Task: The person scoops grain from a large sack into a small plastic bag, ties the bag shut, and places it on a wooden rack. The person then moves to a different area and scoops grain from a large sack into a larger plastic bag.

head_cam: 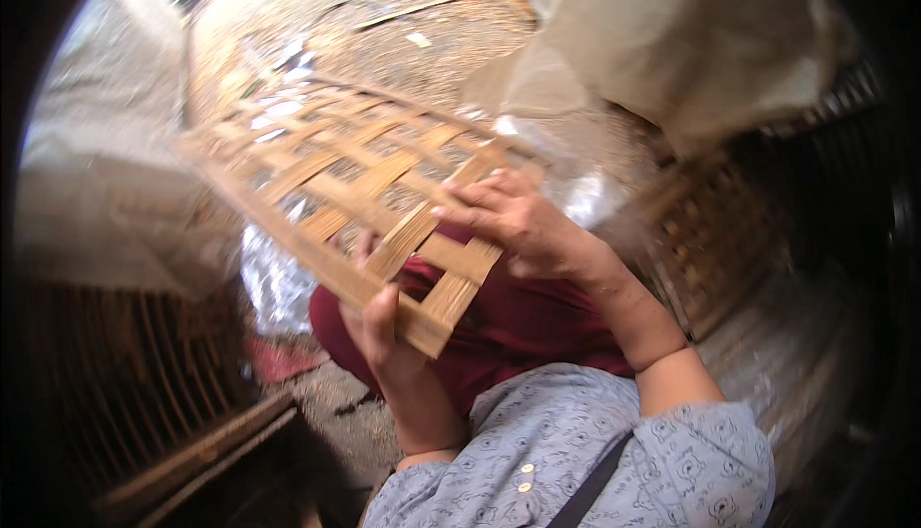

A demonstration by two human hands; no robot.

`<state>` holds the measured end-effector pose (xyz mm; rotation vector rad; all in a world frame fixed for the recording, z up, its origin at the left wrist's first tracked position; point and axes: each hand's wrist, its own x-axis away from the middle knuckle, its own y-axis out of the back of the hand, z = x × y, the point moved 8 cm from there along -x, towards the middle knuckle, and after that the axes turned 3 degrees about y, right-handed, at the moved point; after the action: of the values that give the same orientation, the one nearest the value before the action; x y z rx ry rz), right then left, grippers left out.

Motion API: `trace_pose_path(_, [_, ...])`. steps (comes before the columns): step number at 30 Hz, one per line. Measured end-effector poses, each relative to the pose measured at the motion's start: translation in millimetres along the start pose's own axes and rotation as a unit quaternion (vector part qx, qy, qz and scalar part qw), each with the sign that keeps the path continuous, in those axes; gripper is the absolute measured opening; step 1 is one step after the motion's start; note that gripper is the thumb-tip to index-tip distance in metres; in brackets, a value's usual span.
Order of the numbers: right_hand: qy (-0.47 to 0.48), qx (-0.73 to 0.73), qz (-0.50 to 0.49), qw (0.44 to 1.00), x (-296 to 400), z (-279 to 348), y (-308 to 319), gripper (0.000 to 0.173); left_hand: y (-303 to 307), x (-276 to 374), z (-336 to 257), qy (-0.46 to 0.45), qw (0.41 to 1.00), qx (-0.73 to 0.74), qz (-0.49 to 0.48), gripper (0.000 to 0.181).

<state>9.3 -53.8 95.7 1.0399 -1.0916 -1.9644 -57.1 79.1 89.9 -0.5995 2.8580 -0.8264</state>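
Observation:
A rectangular lattice panel (381, 175), woven from flat strips that look like bamboo, is held tilted above my lap. Straight slats edge its two long sides. My left hand (381, 326) grips the near left slat, thumb on top and fingers curled beneath. At the panel's near right part, my right hand (511, 215) rests with its fingers spread over the strips; its thumb is hidden, so whether it pinches the edge cannot be made out. Under the panel are my dark red trousers (532, 319).
Clear plastic sheeting (277, 283) lies on the littered ground (410, 46). To the right, another woven panel (712, 240) leans beneath a large beige sheet (669, 39). A slatted wooden structure (165, 377) stands at lower left. Another pale sheet (108, 219) hangs above it.

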Motion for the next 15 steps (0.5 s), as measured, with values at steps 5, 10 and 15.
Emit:
trace_pose_path(5, [-0.013, -0.657, -0.098, 0.748, 64, 23, 79, 0.076, -123, 65, -12, -0.051, 0.964, -0.127, 0.228, 0.092])
trace_pose_path(10, [-0.060, -0.458, -0.298, 0.835, 96, 65, 172, 0.099, -182, 135, 27, -0.215, 0.857, -0.299, 0.361, 0.092])
trace_pose_path(15, [-0.333, -0.198, -0.512, 0.767, 219, 97, 236, 0.072, -240, 231, 35, -0.252, 0.738, -0.235, 0.580, 0.099])
